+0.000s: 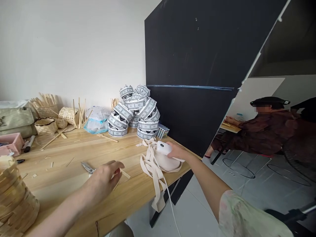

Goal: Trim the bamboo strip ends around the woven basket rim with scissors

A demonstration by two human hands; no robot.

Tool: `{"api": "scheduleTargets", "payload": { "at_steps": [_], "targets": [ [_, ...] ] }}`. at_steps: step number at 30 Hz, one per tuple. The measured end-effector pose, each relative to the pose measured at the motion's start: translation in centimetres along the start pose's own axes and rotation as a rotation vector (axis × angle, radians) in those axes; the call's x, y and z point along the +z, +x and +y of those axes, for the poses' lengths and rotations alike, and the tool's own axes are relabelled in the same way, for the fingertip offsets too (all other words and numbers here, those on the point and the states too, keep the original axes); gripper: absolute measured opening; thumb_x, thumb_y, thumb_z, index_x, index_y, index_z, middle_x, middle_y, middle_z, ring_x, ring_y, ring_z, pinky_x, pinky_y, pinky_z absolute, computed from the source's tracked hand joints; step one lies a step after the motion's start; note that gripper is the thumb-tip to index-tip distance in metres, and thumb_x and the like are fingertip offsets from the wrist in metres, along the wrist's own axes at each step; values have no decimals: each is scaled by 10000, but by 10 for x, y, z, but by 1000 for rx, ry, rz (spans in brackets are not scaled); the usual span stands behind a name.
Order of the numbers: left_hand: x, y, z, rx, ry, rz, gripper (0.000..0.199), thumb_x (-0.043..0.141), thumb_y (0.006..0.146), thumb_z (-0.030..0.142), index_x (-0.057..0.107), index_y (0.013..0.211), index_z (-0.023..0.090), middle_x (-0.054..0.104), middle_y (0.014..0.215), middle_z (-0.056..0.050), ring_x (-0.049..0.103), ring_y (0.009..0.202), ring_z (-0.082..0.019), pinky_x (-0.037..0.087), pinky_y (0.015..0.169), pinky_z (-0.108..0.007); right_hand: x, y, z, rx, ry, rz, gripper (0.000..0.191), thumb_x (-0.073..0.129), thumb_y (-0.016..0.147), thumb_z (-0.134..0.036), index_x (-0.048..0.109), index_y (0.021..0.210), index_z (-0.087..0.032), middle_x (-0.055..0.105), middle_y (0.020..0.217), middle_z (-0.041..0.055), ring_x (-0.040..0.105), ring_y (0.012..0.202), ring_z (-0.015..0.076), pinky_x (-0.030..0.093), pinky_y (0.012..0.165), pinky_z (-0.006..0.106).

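My right hand (176,150) is closed around a white device (164,147) with a small dark round spot on it and a white cord (169,194) running down from it. Under and beside the device, cream fabric strips (155,171) lie bundled at the table's right edge, one loop hanging over. My left hand (107,176) hovers over the table with fingers curled apart and nothing between them. Just left of its fingers are scissors (87,167), partly hidden behind the hand.
Patterned grey-and-white rolls (133,112) are stacked before a black panel (187,65). A woven basket (17,197) stands front left; small baskets (45,126), a pink box (11,144) and a canvas bag (17,121) stand behind. A person (264,128) sits at right.
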State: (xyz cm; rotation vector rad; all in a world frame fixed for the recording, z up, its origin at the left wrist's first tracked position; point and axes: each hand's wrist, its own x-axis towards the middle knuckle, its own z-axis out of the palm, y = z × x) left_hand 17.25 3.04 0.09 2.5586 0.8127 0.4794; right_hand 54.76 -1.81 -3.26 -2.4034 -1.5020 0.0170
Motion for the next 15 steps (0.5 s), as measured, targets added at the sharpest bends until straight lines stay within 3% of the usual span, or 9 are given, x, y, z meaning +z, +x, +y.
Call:
{"api": "scheduleTargets", "payload": {
  "at_steps": [2, 5, 9, 15],
  "targets": [
    [3, 27, 0, -66, 62, -61, 286, 406, 854, 123, 616, 1044, 153, 683, 885, -80, 648, 835, -212, 477, 752, -312, -6, -13, 12, 14, 79, -39, 297, 554, 894, -315, 549, 1141, -150, 584, 1112, 70, 596, 936, 196, 515, 795, 394],
    [15, 67, 3, -61, 52, -95, 280, 420, 875, 115, 609, 1077, 155, 679, 919, -76, 639, 880, -195, 481, 800, -314, -13, -34, 29, 31, 185, -84, 316, 553, 894, -313, 534, 1167, -154, 590, 1103, 68, 601, 925, 194, 512, 799, 396],
    [48, 113, 11, -11, 23, -128, 255, 526, 899, 284, 568, 1111, 148, 608, 1102, -82, 607, 950, -196, 510, 828, -404, -21, -53, 42, 38, 260, -104, 336, 576, 880, -292, 522, 1181, -155, 595, 1080, 64, 600, 920, 192, 501, 813, 403],
    [99, 157, 35, 46, 26, -90, 297, 527, 896, 293, 539, 1173, 186, 527, 1248, -98, 556, 1056, -224, 483, 886, -439, -36, -63, 47, 69, 258, -23, 384, 606, 849, -271, 497, 1202, -164, 557, 1127, 69, 560, 977, 215, 463, 852, 426]
  ]
}}
